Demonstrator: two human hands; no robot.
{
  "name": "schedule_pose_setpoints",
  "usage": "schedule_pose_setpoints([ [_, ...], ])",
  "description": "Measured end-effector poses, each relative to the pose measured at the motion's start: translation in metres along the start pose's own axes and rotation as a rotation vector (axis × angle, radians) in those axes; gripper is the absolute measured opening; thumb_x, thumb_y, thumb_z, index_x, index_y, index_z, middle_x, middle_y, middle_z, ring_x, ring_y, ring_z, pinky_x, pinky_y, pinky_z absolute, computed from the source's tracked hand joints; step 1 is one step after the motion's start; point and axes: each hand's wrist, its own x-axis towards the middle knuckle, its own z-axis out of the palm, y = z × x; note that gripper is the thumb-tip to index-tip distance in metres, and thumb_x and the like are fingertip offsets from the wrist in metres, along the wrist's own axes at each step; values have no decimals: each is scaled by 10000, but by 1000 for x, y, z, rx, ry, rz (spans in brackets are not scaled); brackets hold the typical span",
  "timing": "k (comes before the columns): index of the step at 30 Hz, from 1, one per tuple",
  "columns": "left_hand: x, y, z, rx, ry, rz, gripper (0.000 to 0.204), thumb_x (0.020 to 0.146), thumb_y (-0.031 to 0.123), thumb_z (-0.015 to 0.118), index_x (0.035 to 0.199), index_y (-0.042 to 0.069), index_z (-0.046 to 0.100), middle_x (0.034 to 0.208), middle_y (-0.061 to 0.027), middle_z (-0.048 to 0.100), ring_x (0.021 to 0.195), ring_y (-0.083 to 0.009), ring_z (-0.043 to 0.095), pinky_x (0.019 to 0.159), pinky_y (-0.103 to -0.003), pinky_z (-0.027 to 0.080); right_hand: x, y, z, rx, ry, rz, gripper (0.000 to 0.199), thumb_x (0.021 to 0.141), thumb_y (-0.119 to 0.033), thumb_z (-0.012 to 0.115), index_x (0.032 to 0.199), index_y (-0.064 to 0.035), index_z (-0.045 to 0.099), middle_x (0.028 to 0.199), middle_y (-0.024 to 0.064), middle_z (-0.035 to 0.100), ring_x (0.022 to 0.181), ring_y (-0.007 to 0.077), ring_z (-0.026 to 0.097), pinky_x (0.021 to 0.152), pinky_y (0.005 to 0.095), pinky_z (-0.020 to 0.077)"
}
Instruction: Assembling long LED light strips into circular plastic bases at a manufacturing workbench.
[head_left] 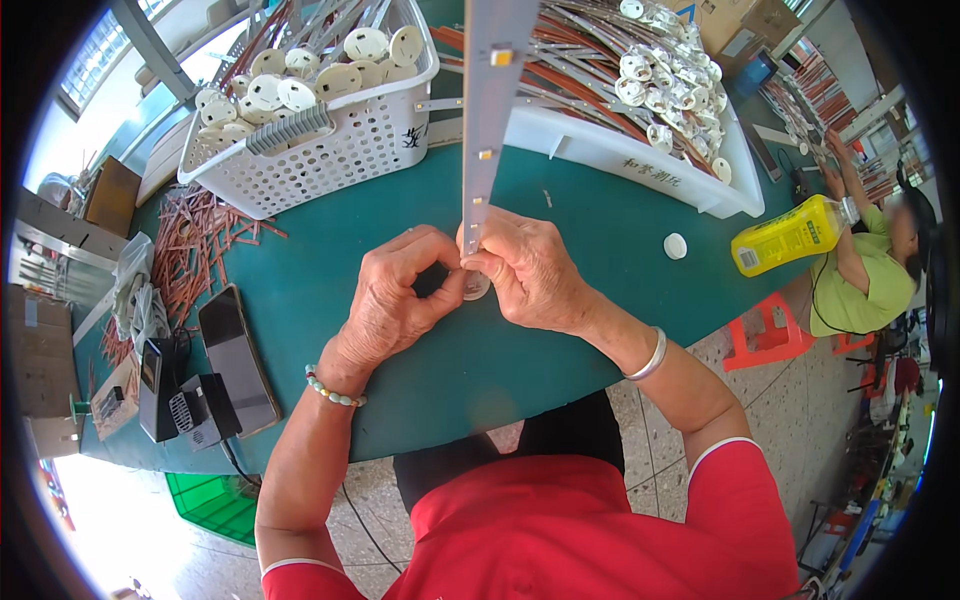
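Note:
A stiff white LED strip [482,150] stands upright before me, its lower end between my two hands. My right hand [535,272] is closed on that end, with thumb and index finger pinching it. From the other side, my left hand [400,290] pinches the strip's lower edge, its thumb and finger forming a ring. Just beneath the fingertips sits a small round disc [476,287], partly covered by my hands. Whether the disc is joined to the strip I cannot tell.
A white perforated basket [350,140] and a white tray [600,165] hold strips with round discs. Reddish peeled strips [200,245], a phone [240,355] and a black device [205,410] lie left. Right are a white cap [675,246], a yellow bottle [790,236] and another person [870,270].

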Motion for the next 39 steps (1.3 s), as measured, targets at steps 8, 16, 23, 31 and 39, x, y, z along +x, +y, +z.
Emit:
schedule_pose_setpoints([
  [8,5,-4,-9,-56,-40,-37,77,780,13,690,847,7,654,803,-78,666,720,-201,649,657,-307,510,-5,8,-20,-66,18,58,149,955,-101,607,857,-10,543,804,55,603,638,139,572,587,272,466],
  [16,3,-9,-2,-246,-40,-140,338,788,97,703,1107,8,641,980,-114,684,875,-220,673,788,-331,538,-4,16,-29,346,330,406,173,983,-140,606,865,-27,550,734,30,606,587,72,567,505,214,435],
  [23,5,0,0,-65,-80,-88,511,744,187,801,1196,37,615,1031,-126,672,899,-245,665,782,-352,539,-4,18,-26,424,293,445,173,991,-162,602,905,-12,587,768,54,636,620,101,628,488,214,455],
  [31,3,-1,2,-51,-75,-100,443,745,132,802,1145,37,636,968,-128,676,850,-253,676,747,-351,545,-4,17,-23,443,256,462,176,994,-160,595,913,-4,586,762,64,637,632,116,652,479,207,460],
  [39,3,0,4,-67,-73,-117,422,747,139,797,1122,34,636,951,-130,674,834,-253,677,755,-350,546,-5,17,-26,432,235,478,178,1002,-171,577,917,-15,583,759,54,636,620,109,644,481,201,454],
])
